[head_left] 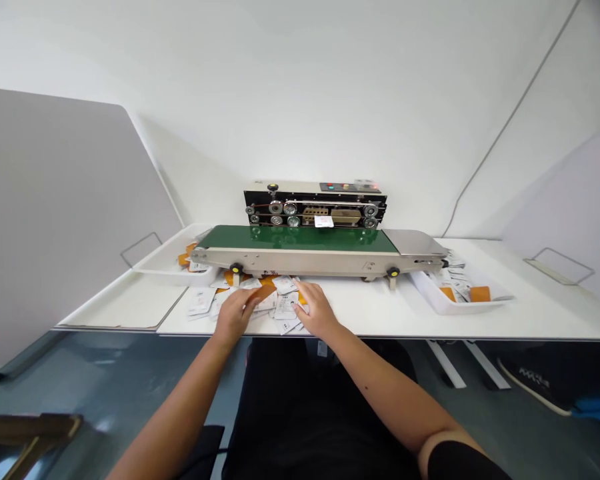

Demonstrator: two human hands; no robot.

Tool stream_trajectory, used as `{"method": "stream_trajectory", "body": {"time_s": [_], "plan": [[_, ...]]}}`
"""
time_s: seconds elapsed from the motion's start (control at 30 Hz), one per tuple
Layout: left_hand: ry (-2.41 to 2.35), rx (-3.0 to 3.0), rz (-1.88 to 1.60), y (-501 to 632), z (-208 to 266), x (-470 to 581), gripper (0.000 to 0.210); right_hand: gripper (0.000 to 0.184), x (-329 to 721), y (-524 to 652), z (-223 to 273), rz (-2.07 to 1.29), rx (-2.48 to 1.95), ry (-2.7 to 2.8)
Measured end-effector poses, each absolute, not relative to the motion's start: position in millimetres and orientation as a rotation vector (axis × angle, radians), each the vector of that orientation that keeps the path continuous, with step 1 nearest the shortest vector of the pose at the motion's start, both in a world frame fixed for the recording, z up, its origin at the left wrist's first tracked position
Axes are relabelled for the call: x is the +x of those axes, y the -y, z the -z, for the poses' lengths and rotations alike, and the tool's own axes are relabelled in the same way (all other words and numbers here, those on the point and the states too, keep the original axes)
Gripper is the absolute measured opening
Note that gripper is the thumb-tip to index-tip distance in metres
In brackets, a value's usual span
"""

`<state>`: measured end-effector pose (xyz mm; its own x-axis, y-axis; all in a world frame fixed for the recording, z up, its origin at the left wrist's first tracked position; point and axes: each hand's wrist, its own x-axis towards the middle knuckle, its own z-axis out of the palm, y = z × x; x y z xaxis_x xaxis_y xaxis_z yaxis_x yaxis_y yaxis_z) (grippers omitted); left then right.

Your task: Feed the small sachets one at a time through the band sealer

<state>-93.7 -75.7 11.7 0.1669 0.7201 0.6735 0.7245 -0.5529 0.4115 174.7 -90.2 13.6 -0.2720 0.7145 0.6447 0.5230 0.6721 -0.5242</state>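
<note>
My left hand is closed on the edge of an orange sachet, which it holds tilted above the loose pile. Over the right side of that pile is my right hand, its thumb and fingers apart and no sachet plainly gripped. Between the hands lies a white printed sachet, close to my right thumb. More white sachets spread out to the left on the table, with orange ones mixed in. In the band sealing machine behind, a single white sachet stands above the green conveyor belt.
A white tray with orange and white sachets sits at the conveyor's left end. Another white tray, heaped with sachets, stands at its right end. The conveyor's front frame overhangs the pile's back. Grey dividers flank the table.
</note>
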Motion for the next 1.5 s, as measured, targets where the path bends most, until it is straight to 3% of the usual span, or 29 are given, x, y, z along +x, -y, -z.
{"method": "stream_trajectory", "body": {"time_s": [0.1,0.27,0.4,0.5,0.67,0.9,1.13,1.5], "plan": [[1.635,-2.360,1.754,78.2,-7.9,-73.1,0.050,0.055,164.7,83.6,-10.5,-0.561,-0.896,1.885],[1.587,-2.696,2.031,82.9,4.9,-45.0,0.050,0.030,163.8,76.6,4.2,-0.811,-0.918,1.737],[1.553,-2.907,1.971,89.3,3.2,-45.5,0.055,0.027,173.7,76.5,7.8,-0.864,-0.886,1.743],[1.578,-2.977,1.866,91.9,-3.5,-48.0,0.041,0.022,177.6,75.5,7.0,-0.873,-0.906,1.745],[1.688,-2.951,1.875,88.6,-1.0,-43.9,0.032,0.023,174.3,73.1,9.1,-0.904,-0.972,1.616],[1.790,-2.762,2.344,83.5,9.4,-38.8,0.042,0.037,170.6,80.7,6.6,-0.791,-0.976,1.585],[1.595,-3.172,1.769,93.1,-12.1,-41.6,0.040,0.027,176.1,82.4,-1.4,-0.729,-0.842,1.793],[1.583,-3.396,1.603,95.5,-18.8,-41.5,0.043,0.018,176.1,84.7,-4.1,-0.868,-0.941,1.728]]}}
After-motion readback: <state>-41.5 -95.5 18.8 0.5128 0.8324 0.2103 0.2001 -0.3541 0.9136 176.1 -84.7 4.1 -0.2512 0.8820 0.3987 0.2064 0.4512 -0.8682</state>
